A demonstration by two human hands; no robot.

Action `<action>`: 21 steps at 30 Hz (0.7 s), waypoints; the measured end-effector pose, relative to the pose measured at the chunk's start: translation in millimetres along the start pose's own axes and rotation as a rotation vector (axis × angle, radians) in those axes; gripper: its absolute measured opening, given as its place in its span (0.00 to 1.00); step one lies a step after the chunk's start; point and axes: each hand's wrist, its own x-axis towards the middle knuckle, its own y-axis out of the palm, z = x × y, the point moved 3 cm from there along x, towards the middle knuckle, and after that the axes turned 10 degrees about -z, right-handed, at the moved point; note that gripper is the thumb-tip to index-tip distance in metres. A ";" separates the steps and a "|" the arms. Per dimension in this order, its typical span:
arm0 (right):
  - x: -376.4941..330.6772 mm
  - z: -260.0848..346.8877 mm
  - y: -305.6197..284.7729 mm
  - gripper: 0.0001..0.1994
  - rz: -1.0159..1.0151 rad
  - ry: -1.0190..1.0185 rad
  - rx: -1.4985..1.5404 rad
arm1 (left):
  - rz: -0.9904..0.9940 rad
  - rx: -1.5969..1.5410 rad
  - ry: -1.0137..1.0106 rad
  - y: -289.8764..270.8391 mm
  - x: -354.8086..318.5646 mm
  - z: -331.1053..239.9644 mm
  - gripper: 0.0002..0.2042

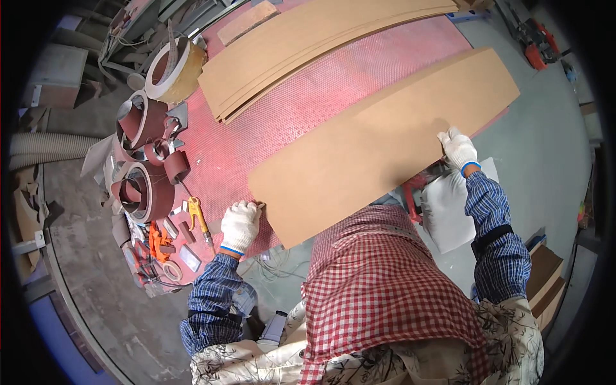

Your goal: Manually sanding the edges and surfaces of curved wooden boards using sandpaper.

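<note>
A long tan board [378,147] lies slantwise across the near part of the red, textured tabletop [224,157]. My right hand [459,149], in a white knit glove, is closed on the near edge of the board, right of its middle. Also gloved, my left hand [240,226] is closed beside the board's left end. A small brownish tip shows at its fingers, too little to name. Behind lies a stack of similar tan boards [308,48].
Rolls of brown sanding belt [149,192] and a large tape-like roll [173,70] line the table's left side. Near them are a yellow air blow gun [197,215], an orange cloth [158,242] and small blocks. A white bag [449,208] is below the board's near edge.
</note>
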 end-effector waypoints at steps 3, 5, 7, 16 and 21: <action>-0.2 1.9 -2.5 0.23 0.023 0.006 0.011 | -0.063 -0.029 0.018 6.5 -2.2 1.8 0.10; 0.6 2.3 -2.8 0.23 0.045 0.025 0.033 | -0.118 -0.053 0.034 7.2 -3.5 2.2 0.09; -1.5 5.6 -5.9 0.23 0.042 0.012 0.029 | -0.111 -0.054 0.030 7.7 -3.6 3.2 0.09; -5.4 14.8 -7.7 0.24 0.046 -0.046 0.009 | -0.170 -0.080 0.165 -10.2 41.9 -43.9 0.06; 2.0 5.9 3.4 0.23 0.047 -0.079 0.010 | -0.249 -0.101 0.271 -25.6 87.0 -93.4 0.04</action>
